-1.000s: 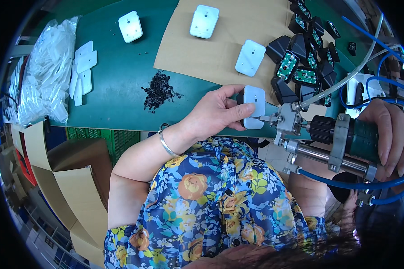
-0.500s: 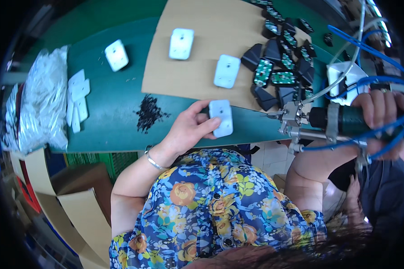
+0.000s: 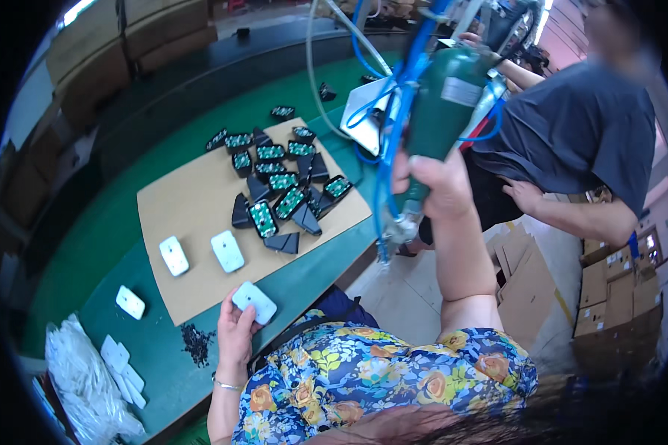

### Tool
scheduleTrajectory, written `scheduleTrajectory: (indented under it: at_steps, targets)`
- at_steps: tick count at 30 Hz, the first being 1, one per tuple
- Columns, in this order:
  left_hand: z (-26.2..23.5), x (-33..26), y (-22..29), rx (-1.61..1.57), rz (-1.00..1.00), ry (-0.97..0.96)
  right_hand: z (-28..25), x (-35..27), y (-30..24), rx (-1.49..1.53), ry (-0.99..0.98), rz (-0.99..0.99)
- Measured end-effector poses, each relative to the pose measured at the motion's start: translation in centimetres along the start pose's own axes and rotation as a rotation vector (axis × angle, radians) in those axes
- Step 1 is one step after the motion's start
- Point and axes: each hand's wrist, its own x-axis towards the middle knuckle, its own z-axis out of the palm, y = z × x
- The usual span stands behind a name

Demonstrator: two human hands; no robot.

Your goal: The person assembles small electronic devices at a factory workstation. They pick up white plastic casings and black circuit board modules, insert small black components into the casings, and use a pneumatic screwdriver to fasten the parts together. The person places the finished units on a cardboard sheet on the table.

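Observation:
At the table's near edge, my left hand [image 3: 235, 334] pinches a white rounded rectangular casing [image 3: 262, 300], thumb on its upper face. My right hand [image 3: 444, 182] is wrapped round a green powered screwdriver [image 3: 441, 111], raised at the table's right side with blue hoses about it. Beyond my left hand lie a white casing [image 3: 228, 251] and a second casing [image 3: 174, 256] on a brown cardboard sheet [image 3: 193, 211]. A third casing [image 3: 131, 302] rests on the green table. Small black screws [image 3: 197, 344] form a pile left of my left hand.
Several black housings with green circuit boards [image 3: 262, 218] crowd the cardboard's right part. Flat white plates [image 3: 119, 360] lie beside a clear plastic bag [image 3: 85, 386]. A co-worker in a dark shirt [image 3: 571, 141] is at the right, near stacked cardboard boxes [image 3: 608, 289]. A pale hose [image 3: 312, 81] hangs behind.
My view has swung to the right, bringing the co-worker into sight. My right hand has lifted the screwdriver and turned it upward. My left hand still holds the white casing.

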Motion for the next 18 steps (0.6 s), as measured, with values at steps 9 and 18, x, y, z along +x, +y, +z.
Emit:
scheduleTrajectory:
  at_steps: [9, 18]
  targets:
    - [-0.5, -1.1, 0.1, 0.018, 0.005, 0.071, 3.2, 2.0, 4.0, 0.215, -0.115, 0.075]
    - [-0.4, -2.6, -0.1, 0.019, -0.011, 0.114, 4.9, 3.0, 5.2, 0.221, -0.205, 0.094]
